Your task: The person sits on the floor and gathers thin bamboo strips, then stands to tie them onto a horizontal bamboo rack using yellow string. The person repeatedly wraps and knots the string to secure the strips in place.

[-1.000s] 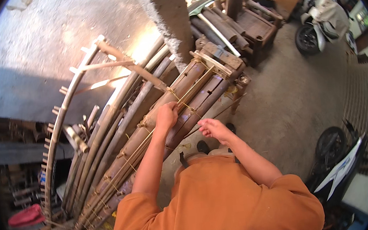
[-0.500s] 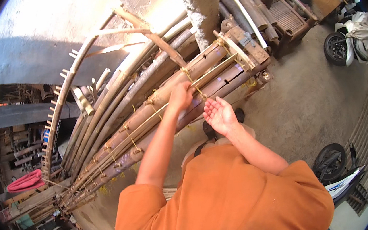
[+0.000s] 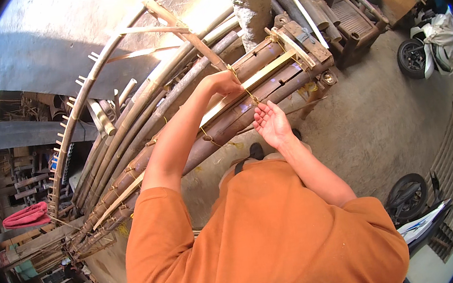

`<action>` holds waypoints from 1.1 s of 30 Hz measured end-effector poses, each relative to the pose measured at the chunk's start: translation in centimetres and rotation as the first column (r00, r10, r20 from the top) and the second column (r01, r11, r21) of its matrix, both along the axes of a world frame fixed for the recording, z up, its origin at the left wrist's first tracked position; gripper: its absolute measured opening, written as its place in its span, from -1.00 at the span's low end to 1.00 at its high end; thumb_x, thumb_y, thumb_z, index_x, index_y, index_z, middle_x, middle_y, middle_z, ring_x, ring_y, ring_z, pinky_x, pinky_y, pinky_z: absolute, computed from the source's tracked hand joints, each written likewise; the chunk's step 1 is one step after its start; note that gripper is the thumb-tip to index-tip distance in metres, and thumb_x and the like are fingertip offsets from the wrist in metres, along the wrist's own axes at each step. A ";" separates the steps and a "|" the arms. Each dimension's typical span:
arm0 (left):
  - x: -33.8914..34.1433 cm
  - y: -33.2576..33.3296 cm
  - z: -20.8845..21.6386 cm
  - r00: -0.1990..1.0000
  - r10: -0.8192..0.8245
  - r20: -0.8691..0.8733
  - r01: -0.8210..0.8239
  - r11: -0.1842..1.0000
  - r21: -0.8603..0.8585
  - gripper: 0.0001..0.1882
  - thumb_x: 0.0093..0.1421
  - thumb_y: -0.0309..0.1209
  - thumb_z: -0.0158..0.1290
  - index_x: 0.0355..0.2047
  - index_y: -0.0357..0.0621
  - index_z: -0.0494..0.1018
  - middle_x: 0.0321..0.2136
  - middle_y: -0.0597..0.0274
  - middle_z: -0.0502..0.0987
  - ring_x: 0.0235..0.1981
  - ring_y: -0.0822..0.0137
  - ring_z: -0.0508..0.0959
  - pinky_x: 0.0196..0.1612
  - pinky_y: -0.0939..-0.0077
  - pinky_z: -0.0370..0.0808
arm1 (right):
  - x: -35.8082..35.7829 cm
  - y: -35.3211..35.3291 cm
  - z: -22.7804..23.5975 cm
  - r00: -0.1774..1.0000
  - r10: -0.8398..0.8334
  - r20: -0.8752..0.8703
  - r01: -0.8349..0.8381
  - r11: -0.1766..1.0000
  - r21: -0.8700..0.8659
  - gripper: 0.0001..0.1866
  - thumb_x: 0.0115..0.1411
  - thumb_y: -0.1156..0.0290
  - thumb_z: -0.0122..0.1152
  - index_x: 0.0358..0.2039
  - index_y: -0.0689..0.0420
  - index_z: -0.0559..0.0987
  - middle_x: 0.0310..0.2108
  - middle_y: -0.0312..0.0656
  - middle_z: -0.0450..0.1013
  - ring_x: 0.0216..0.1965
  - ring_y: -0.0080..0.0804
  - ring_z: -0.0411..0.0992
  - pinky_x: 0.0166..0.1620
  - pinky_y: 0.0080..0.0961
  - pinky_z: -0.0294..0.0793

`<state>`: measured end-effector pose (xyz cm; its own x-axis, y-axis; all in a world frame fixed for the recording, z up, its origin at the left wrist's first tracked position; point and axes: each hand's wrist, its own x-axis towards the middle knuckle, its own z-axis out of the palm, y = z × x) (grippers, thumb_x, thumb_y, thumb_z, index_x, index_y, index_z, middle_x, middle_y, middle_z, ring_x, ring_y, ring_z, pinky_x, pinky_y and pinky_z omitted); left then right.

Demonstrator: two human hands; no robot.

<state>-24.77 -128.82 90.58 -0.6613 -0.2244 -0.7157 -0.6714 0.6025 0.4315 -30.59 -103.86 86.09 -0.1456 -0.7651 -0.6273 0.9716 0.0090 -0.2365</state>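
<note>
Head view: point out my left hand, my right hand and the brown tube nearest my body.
Left hand [image 3: 225,82], head view: back of the hand.
Right hand [image 3: 274,126], head view: palm.
Brown tube [image 3: 225,127], head view: side wall, mid-length.

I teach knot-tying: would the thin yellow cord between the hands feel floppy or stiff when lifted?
Probably floppy: matching yellow ties bend over the long brown round poles. The thin yellow cord is likely light, being so slender.
</note>
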 end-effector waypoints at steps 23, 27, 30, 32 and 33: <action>10.7 4.1 1.3 0.949 0.084 -0.304 -0.165 0.954 -0.251 -0.75 0.20 -0.36 0.03 -0.17 -0.19 0.55 -0.25 -0.09 0.60 -0.16 -0.04 0.59 -0.08 0.22 0.48 | 1.1 0.6 -0.1 0.997 -0.066 0.037 0.068 0.994 -0.081 -0.65 0.26 0.10 0.16 -0.07 0.02 0.41 -0.25 -0.27 0.43 -0.31 -0.49 0.43 -0.22 -0.44 0.50; 10.8 4.3 0.7 0.923 0.077 -0.377 -0.185 0.948 -0.259 -0.75 0.21 -0.35 0.04 -0.16 -0.19 0.55 -0.25 -0.11 0.60 -0.15 -0.06 0.59 -0.07 0.22 0.48 | 1.5 0.6 0.0 0.997 -0.065 0.034 0.067 0.995 -0.073 -0.63 0.23 0.10 0.19 -0.06 -0.01 0.40 -0.25 -0.28 0.43 -0.31 -0.49 0.42 -0.22 -0.44 0.48; 10.8 5.1 0.9 0.905 0.113 -0.410 -0.235 0.936 -0.261 -0.74 0.21 -0.36 0.05 -0.14 -0.20 0.55 -0.23 -0.12 0.59 -0.15 -0.08 0.59 -0.07 0.22 0.49 | 1.6 0.6 -0.2 0.998 -0.061 0.029 0.063 0.995 -0.077 -0.61 0.20 0.09 0.23 -0.05 -0.06 0.39 -0.26 -0.31 0.42 -0.32 -0.51 0.41 -0.23 -0.45 0.46; 11.0 5.3 0.7 0.889 0.127 -0.440 -0.265 0.927 -0.267 -0.74 0.22 -0.37 0.05 -0.13 -0.21 0.55 -0.21 -0.13 0.59 -0.15 -0.08 0.59 -0.07 0.22 0.49 | 1.7 0.6 -0.3 0.997 -0.061 0.042 0.064 0.995 -0.079 -0.60 0.20 0.10 0.23 -0.03 -0.08 0.38 -0.26 -0.31 0.42 -0.32 -0.51 0.41 -0.23 -0.45 0.46; 11.2 5.4 0.4 0.881 0.123 -0.457 -0.272 0.922 -0.276 -0.74 0.22 -0.37 0.05 -0.13 -0.21 0.55 -0.20 -0.13 0.59 -0.15 -0.08 0.59 -0.07 0.21 0.49 | 1.8 0.6 -0.3 0.998 -0.058 0.039 0.061 0.995 -0.081 -0.60 0.20 0.10 0.23 -0.03 -0.09 0.38 -0.26 -0.31 0.41 -0.32 -0.51 0.41 -0.23 -0.45 0.46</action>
<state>-13.54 -123.43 90.99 -0.7989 -0.5509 -0.2412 -0.5880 0.6314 0.5055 -28.78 -103.22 85.77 -0.1705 -0.8050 -0.5683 0.9778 -0.0671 -0.1984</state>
